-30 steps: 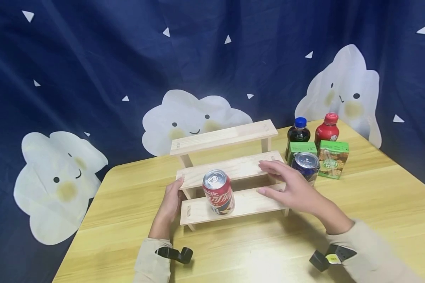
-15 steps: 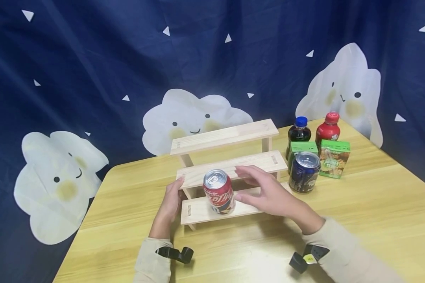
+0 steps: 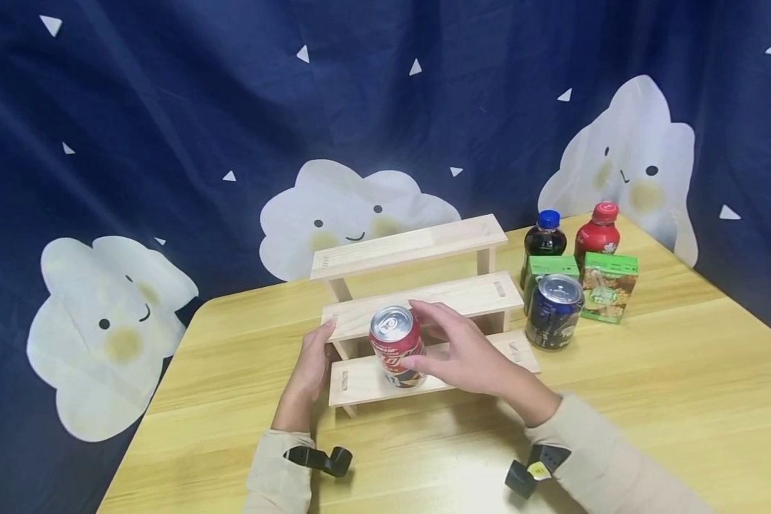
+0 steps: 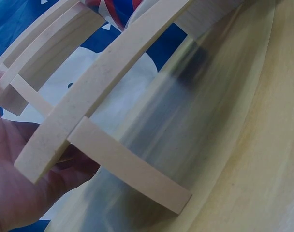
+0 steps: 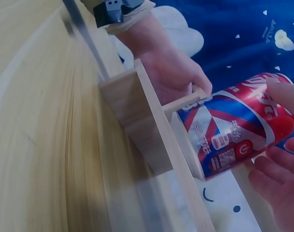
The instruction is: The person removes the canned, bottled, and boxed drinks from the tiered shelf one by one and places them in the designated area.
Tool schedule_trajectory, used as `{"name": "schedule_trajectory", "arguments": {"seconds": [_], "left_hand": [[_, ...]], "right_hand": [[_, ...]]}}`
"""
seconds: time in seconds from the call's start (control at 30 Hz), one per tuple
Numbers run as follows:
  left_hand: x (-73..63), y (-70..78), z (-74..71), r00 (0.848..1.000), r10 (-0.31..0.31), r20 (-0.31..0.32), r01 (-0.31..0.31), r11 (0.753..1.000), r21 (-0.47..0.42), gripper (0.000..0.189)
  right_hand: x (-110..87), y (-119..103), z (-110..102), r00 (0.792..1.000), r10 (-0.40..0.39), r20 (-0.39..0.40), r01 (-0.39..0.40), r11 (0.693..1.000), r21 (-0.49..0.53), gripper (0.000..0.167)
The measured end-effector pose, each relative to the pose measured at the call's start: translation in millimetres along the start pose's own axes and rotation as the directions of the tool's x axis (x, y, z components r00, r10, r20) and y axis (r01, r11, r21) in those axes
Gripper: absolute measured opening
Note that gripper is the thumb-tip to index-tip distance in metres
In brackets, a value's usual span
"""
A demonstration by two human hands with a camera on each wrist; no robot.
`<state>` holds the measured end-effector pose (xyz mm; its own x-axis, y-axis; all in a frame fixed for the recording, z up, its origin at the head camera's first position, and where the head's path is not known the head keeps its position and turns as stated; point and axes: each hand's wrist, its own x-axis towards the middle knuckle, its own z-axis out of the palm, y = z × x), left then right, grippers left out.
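Observation:
A red soda can [image 3: 390, 348] stands upright on the lowest step of a three-tier wooden display shelf [image 3: 411, 248], left of its middle. My right hand [image 3: 465, 353] holds the can from the right, thumb on its front and fingers reaching behind it. In the right wrist view the thumb lies on the can [image 5: 234, 128] near its top, with curled fingers [image 5: 277, 169] on the other side. My left hand [image 3: 310, 364] grips the shelf's left end at the middle tier. Its fingers curl behind the shelf's side in the left wrist view.
Right of the shelf stand a dark blue can [image 3: 555, 318], two green-topped cartons, the nearer-right carton [image 3: 609, 289] showing brown food print, a blue-capped dark bottle [image 3: 546, 239] and a red bottle [image 3: 597, 234]. Behind the wooden table [image 3: 231, 371] hangs a dark blue curtain [image 3: 360, 93].
My right hand has moved left from the shelf's right end to the red can and taken hold of it. My left hand stays at the shelf's left end.

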<state>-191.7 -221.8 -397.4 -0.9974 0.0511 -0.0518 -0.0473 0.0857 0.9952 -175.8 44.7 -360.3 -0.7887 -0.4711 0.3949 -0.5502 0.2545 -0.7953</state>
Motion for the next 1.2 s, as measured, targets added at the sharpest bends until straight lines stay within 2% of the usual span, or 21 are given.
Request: {"name": "schedule_trajectory", "arguments": {"seconds": [0.3, 0.6, 0.87, 1.2], "left_hand": [[-0.2, 0.9, -0.1, 1.0, 0.002, -0.009, -0.003, 1.0, -0.004, 0.055], [0.4, -0.3, -0.1, 1.0, 0.015, -0.012, -0.015, 1.0, 0.011, 0.056], [-0.3, 0.5, 0.1, 1.0, -0.003, 0.0, 0.003, 1.0, 0.008, 0.055], [-0.8, -0.6, -0.9, 1.0, 0.006, 0.015, -0.007, 1.0, 0.026, 0.057]], "right_hand": [[4.5, -2, 9, 0.999, -0.033, -0.039, 0.03, 0.997, -0.069, 0.082], [4.2, -3, 15, 0.997, -0.019, -0.068, 0.011, 0.993, -0.12, 0.082], [2.5, -3, 14, 0.997, -0.027, -0.068, 0.019, 0.993, -0.114, 0.081], [1.8, -4, 12, 0.996, -0.01, -0.086, 0.001, 0.995, -0.103, 0.08]]}}
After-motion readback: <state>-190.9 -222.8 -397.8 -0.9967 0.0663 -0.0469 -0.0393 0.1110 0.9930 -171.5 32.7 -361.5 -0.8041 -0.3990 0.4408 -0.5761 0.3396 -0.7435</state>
